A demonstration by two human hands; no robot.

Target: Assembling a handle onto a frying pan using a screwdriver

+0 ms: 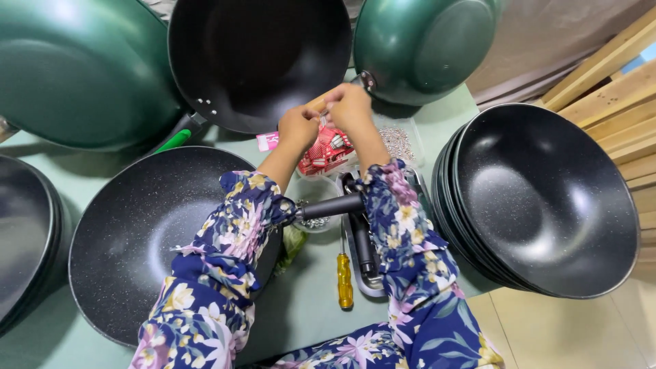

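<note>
Far to the left of my hands, a stack of dark pans [24, 239] sits at the edge of the desk [307, 307], and above it a big green wok [82, 68] lies bottom up. Nearer, just below and left of my left hand [297, 128], a speckled black wok [147, 239] lies open side up, my flowered left sleeve [225, 253] crossing over its rim. Up beyond both hands a black wok [260, 58] tilts toward me, its green-tipped handle [176, 139] pointing down to the left. My left hand is closed, fingertips pinched together against those of my right hand [350, 108], which is also closed; between them they hold something small and pale that I cannot make out clearly. Right under the hands lies a red and white patterned packet [328, 154], and a pink slip [268, 141] shows just left of it. Below my wrists a black pan handle [335, 205] sticks out over a small clear dish of metal bits [314, 222], and a yellow-handled screwdriver [344, 277] lies on the desk between my forearms. Just right of my right hand is a clear tray of tiny screws [398, 142], with a second green wok [420, 44] beyond it. Well to the right stands a stack of black woks [540, 198], open side up.
</note>
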